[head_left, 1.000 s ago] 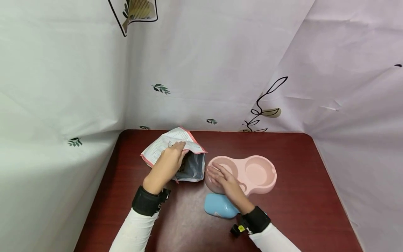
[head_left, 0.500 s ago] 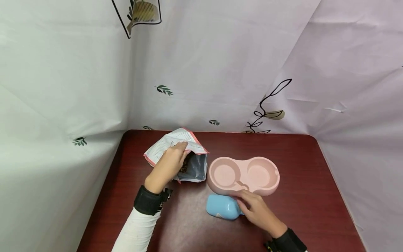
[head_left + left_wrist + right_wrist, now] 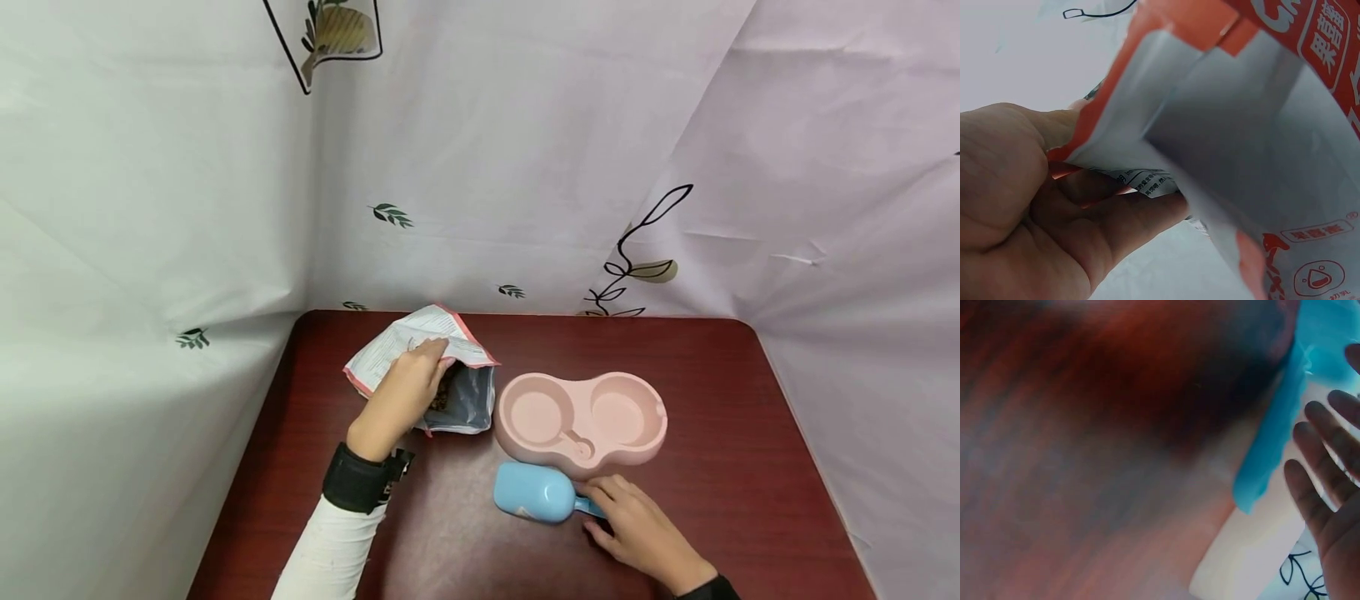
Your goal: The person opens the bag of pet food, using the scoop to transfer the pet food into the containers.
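My left hand [image 3: 401, 392] pinches the upper edge of a white-and-red food bag [image 3: 382, 350] lying on its side. Its mouth faces right, with brown kibble [image 3: 440, 397] inside. In the left wrist view, the bag's edge [image 3: 1104, 94] runs between thumb and fingers. A blue scoop [image 3: 534, 493] lies bowl-side down in front of a pink double bowl [image 3: 582, 407]. My right hand [image 3: 641, 532] hovers at the scoop's handle [image 3: 588, 506], thumb and fingers on either side. The right wrist view has the fingers [image 3: 1300, 487] spread and apart from the blue handle [image 3: 1266, 447].
Everything stands on a dark red-brown table [image 3: 712, 400] with rounded back corners. White patterned cloth [image 3: 480, 167] hangs behind it and at both sides. The pink bowl stands close to the right of the bag's mouth, the scoop right at its front edge.
My right hand has moved from over the pink bowl, right and toward me, to the scoop's handle. My left hand keeps its pinch on the bag; the scoop lies about where it was.
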Tool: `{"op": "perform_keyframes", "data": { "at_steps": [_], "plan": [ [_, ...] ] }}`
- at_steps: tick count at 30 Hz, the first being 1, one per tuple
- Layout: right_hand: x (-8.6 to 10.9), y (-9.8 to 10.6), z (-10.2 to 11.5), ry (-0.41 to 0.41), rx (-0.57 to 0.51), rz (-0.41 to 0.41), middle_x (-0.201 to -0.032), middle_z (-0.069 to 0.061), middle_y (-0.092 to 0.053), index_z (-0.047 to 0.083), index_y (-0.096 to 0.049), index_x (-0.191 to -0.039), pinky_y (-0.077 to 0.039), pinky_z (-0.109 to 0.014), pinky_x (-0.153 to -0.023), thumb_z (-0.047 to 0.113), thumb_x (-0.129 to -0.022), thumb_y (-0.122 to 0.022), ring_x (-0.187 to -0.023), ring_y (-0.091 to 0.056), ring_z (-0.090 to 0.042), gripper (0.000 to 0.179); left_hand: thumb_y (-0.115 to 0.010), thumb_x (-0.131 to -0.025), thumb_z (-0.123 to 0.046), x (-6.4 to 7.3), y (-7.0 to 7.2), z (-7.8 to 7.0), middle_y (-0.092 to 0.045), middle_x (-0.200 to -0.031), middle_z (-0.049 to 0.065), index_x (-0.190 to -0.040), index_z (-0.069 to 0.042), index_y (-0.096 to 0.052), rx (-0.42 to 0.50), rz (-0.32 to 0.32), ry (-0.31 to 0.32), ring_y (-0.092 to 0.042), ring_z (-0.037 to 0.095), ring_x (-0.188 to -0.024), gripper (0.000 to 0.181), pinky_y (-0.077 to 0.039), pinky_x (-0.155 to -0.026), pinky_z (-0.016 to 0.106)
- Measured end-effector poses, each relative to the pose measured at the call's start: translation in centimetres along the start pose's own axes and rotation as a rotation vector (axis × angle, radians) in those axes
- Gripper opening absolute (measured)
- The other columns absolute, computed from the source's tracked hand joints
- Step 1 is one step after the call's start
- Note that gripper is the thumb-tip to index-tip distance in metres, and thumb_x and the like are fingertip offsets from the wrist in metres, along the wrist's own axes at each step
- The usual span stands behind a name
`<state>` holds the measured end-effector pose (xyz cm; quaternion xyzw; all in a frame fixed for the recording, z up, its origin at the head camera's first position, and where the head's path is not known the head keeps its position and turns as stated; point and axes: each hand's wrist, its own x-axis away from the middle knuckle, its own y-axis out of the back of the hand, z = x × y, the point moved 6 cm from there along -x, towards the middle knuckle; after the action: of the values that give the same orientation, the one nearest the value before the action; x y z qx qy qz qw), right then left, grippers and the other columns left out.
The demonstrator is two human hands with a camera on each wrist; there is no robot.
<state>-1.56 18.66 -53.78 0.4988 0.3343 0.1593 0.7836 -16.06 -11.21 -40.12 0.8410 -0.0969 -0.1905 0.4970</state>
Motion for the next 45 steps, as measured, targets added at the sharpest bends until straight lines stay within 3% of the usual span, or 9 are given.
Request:
{"op": "perform_keyframes", "data": {
  "at_steps": [4,11,21,29,38,45],
  "plan": [
    [0.7,-1.1,-0.3,-0.026,0.032,0.043,-0.105,-0.002,-0.063,0.007,-0.068,-0.112,-0.051,-0.040,-0.068,0.027,-0.065,-0.084,-0.090,-0.054,-0.015,0.053,-0.057,-0.099,-0.017,0.0,0.0,0.0,-0.063,-0.126,0.025,-0.127,0.007,-0.060,0.002,-0.003,0.002,-0.057,0.037,-0.120,0.037,-0.049,-0.097,0.051],
    [0.9,-1.7,-0.3,-0.014,0.054,0.021,-0.101,-0.004,-0.058,0.005,-0.068,-0.109,-0.047,-0.040,-0.065,0.022,-0.061,-0.086,-0.083,-0.048,-0.017,0.053,-0.056,-0.099,-0.017,0.0,-0.2,-0.1,-0.064,-0.125,0.025,-0.126,0.008,-0.060,0.001,-0.009,-0.004,-0.057,0.036,-0.119,0.037,-0.050,-0.096,0.051],
    [1.1,-2.2,-0.4,-0.019,0.061,0.010,-0.096,-0.003,-0.056,0.008,-0.069,-0.106,-0.047,-0.038,-0.065,0.014,-0.069,-0.079,-0.080,-0.048,-0.017,0.039,-0.056,-0.099,-0.017,0.0,-0.3,0.0,-0.063,-0.126,0.025,-0.127,0.007,-0.059,0.017,-0.007,0.010,-0.057,0.035,-0.119,0.037,-0.050,-0.096,0.050],
    [0.8,-1.6,-0.1,0.016,-0.017,-0.047,-0.094,0.000,-0.057,0.010,-0.069,-0.104,-0.047,-0.034,-0.066,0.010,-0.073,-0.075,-0.082,-0.048,-0.014,0.031,-0.055,-0.100,-0.018,0.0,-0.1,0.1,-0.064,-0.125,0.024,-0.127,0.007,-0.059,0.014,-0.006,0.012,-0.059,0.034,-0.117,0.037,-0.051,-0.094,0.049],
    [0.0,-0.6,0.5,0.060,-0.117,-0.081,-0.095,0.003,-0.061,0.011,-0.072,-0.102,-0.051,-0.030,-0.069,0.003,-0.069,-0.080,-0.087,-0.058,-0.008,0.035,-0.054,-0.100,-0.020,0.0,0.0,0.2,-0.064,-0.125,0.024,-0.127,0.006,-0.059,0.010,-0.004,0.020,-0.059,0.034,-0.117,0.038,-0.051,-0.094,0.050],
    [-0.9,0.0,0.7,0.063,-0.157,0.000,-0.096,0.002,-0.065,0.013,-0.073,-0.100,-0.053,-0.026,-0.071,0.002,-0.075,-0.076,-0.090,-0.061,-0.006,0.027,-0.055,-0.100,-0.019,-0.1,0.0,0.3,-0.064,-0.126,0.024,-0.127,0.007,-0.059,0.016,-0.002,0.022,-0.058,0.035,-0.118,0.037,-0.050,-0.095,0.051]
  ]
}}
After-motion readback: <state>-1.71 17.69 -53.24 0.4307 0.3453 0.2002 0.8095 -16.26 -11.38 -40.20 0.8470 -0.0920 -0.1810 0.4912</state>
